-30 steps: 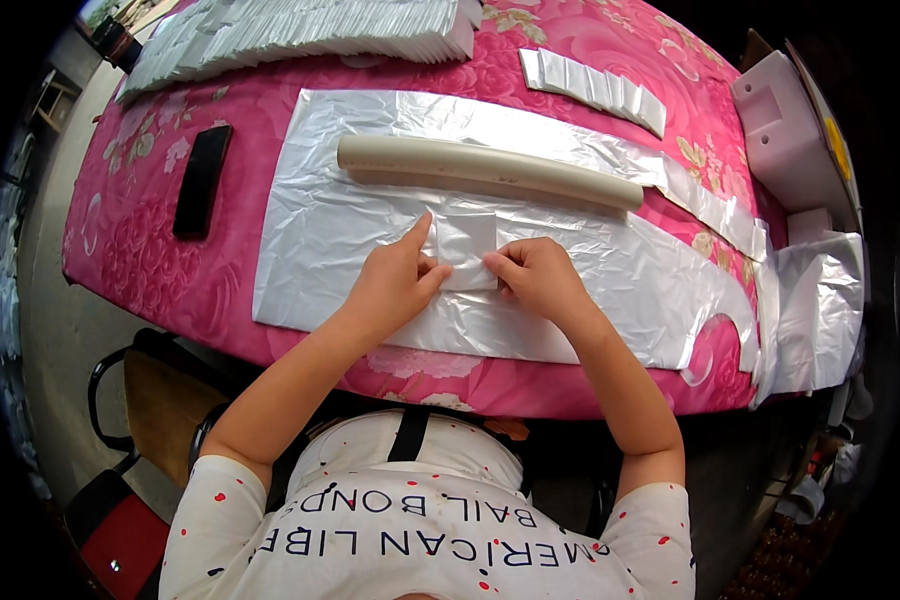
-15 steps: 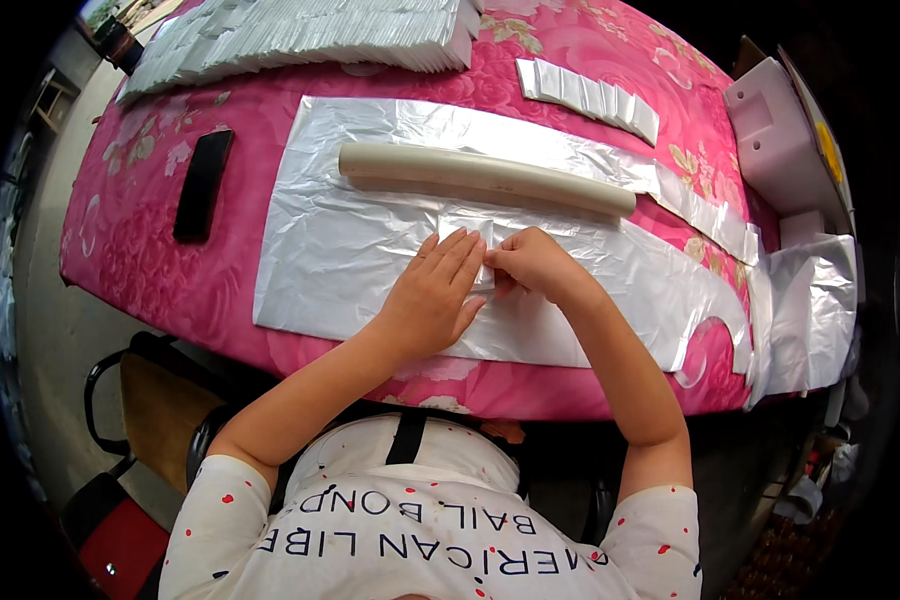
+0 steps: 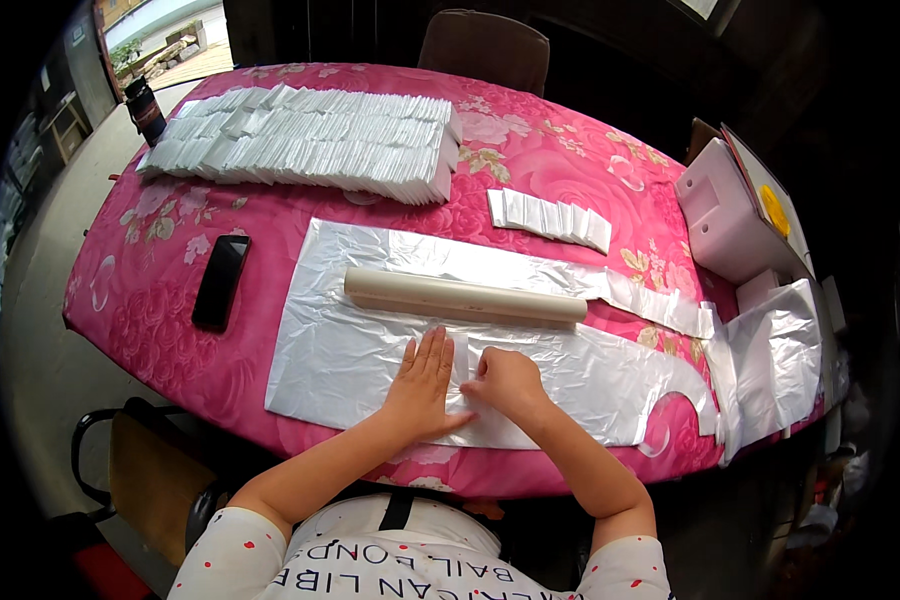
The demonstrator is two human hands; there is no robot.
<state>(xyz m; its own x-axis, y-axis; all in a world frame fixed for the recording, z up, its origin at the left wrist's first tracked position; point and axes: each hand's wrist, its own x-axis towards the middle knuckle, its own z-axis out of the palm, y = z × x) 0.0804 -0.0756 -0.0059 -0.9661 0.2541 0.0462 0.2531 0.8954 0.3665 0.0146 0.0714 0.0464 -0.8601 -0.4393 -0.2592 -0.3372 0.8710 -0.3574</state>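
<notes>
A white plastic carrier bag (image 3: 315,350) lies spread and wrinkled in front of me, its handle ends toward the right. Across it rests a beige tube (image 3: 465,297), just beyond my hands. My left hand (image 3: 420,390) presses flat, fingers stretched and thumb apart, beside a small folded white plastic piece (image 3: 461,358) on the bag. My right hand (image 3: 507,383) is closed, with thumb and index finger pinching at the right edge of that folded piece. Part of the piece is hidden by my hands.
Rows of folded white packets (image 3: 310,145) fill the far left, with a shorter row (image 3: 550,218) at far centre. A black phone (image 3: 221,284) lies left. More loose white bags (image 3: 775,350) and a white foam box (image 3: 725,210) stand right. A dark bottle (image 3: 144,110) is at far left.
The view has tilted up, showing more of the far table and a chair behind it. My left thumb is spread wider; my right hand stays at the folded piece's edge.
</notes>
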